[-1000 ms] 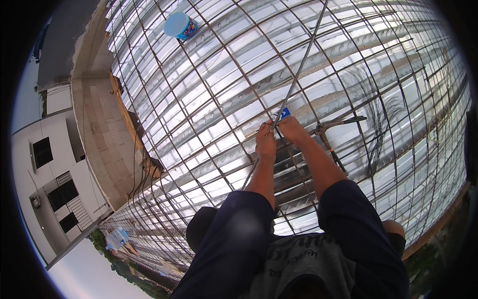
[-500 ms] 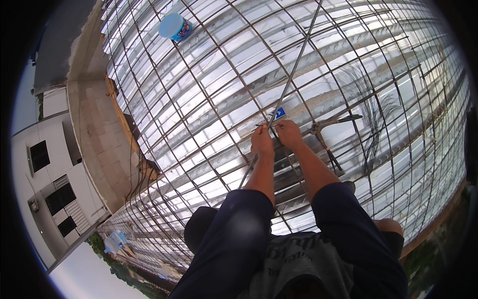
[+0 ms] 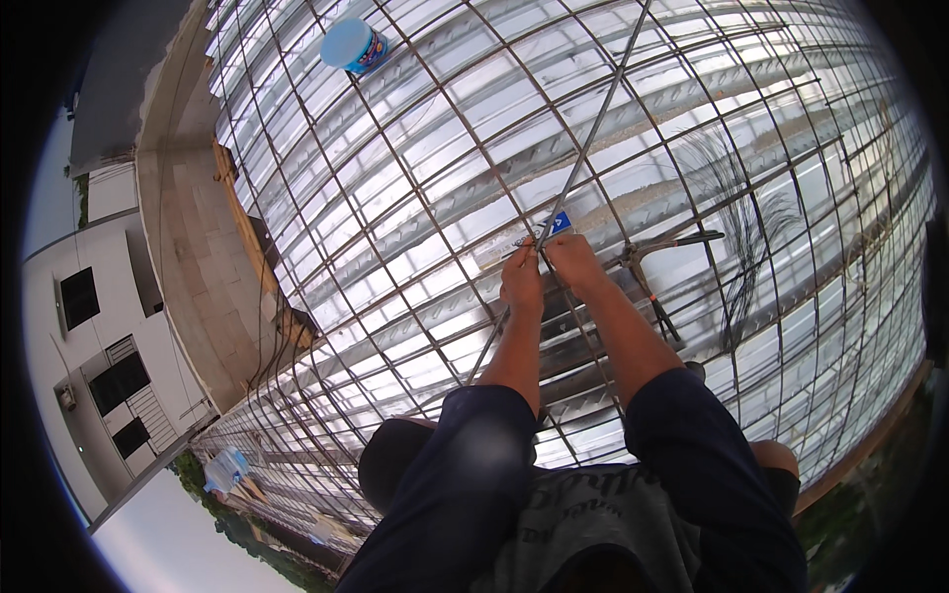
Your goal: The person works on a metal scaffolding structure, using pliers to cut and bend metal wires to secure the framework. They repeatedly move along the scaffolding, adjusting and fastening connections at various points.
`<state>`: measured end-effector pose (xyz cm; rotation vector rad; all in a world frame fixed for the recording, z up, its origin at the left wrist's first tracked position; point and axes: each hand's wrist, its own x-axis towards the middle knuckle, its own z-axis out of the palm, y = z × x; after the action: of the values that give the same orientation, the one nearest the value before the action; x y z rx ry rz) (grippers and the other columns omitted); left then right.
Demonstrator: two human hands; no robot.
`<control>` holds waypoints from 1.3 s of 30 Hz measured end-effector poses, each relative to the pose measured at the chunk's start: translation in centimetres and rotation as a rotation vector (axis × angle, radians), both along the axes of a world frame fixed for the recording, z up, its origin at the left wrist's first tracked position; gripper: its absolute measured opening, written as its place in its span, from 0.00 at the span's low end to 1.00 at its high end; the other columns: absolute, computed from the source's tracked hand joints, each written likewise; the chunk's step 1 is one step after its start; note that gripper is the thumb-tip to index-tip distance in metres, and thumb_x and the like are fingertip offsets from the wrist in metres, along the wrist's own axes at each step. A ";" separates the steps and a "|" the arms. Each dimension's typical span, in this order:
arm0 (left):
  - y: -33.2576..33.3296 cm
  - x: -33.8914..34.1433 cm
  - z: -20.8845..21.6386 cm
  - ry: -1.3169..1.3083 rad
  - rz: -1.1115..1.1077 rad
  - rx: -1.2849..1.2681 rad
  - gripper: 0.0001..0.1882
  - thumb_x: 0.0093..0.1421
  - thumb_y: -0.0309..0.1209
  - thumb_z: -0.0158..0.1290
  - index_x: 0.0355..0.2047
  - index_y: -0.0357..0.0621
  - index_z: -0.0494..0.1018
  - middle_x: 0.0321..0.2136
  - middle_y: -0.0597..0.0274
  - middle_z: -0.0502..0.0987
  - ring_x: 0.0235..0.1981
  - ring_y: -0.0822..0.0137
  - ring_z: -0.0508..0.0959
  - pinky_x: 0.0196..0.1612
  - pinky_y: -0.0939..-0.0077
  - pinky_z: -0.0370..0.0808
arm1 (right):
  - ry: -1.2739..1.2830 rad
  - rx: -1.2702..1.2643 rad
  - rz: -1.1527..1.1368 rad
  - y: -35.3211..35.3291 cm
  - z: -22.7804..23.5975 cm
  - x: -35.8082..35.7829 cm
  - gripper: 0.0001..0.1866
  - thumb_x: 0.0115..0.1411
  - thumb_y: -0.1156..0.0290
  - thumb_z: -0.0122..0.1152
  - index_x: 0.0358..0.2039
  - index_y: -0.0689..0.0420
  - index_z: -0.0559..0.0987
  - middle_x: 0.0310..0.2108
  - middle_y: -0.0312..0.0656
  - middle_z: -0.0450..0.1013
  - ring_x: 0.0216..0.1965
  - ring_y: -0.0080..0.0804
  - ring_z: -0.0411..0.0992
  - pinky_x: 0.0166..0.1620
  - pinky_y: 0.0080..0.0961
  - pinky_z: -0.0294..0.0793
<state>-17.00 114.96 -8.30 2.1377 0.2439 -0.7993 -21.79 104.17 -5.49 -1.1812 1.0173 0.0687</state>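
My left hand (image 3: 521,279) is closed in a pinch at a crossing of the steel rebar mesh (image 3: 461,259). Right beside it, my right hand (image 3: 576,265) is closed too, fingertips near the same spot. Whatever the fingers pinch is too small to make out. A thicker grey diagonal bar (image 3: 600,107) runs over the mesh and passes between both hands. To the right of my right hand, pincers (image 3: 633,257) with spread handles lie on the mesh. Farther right is a loose bundle of thin dark tie wire (image 3: 741,237).
Ribbed shiny metal decking (image 3: 435,212) lies beneath the mesh. A blue bucket (image 3: 353,47) stands at the far left. Beyond the deck's left edge are a timber board (image 3: 244,222) and a concrete ledge (image 3: 193,267). A blue-and-white label (image 3: 562,221) lies just beyond my hands.
Both hands stay at the same crossing, with small finger movements and the right hand turned slightly. The view has shifted a little. The pincers and wire bundle lie as before.
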 end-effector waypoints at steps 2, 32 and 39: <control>-0.4 -0.5 1.0 0.040 -0.022 -0.168 0.14 0.59 0.36 0.50 0.44 0.55 0.79 0.42 0.67 0.80 0.43 0.67 0.76 0.52 0.67 0.60 | 0.010 0.014 0.006 -0.2 0.0 -0.3 0.12 0.52 0.68 0.56 0.21 0.65 0.77 0.16 0.36 0.67 0.19 0.20 0.61 0.20 0.25 0.58; -1.0 0.8 2.3 0.074 -0.163 0.163 0.21 0.60 0.56 0.46 0.44 0.64 0.79 0.40 0.67 0.80 0.46 0.63 0.76 0.54 0.51 0.53 | 0.032 -0.076 0.142 -0.8 1.3 -2.2 0.12 0.57 0.65 0.56 0.25 0.63 0.75 0.15 0.38 0.67 0.14 0.24 0.64 0.18 0.26 0.61; -1.1 0.9 2.1 0.068 -0.191 0.187 0.21 0.58 0.57 0.48 0.42 0.64 0.80 0.38 0.68 0.81 0.45 0.64 0.76 0.53 0.53 0.54 | 0.135 -0.597 0.561 0.9 4.5 -2.4 0.14 0.57 0.62 0.54 0.30 0.62 0.77 0.31 0.55 0.76 0.35 0.54 0.74 0.40 0.46 0.72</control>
<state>-16.08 113.87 -6.16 2.3369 0.1561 -0.9937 -24.18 105.10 -0.97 -2.0114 0.8132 0.3052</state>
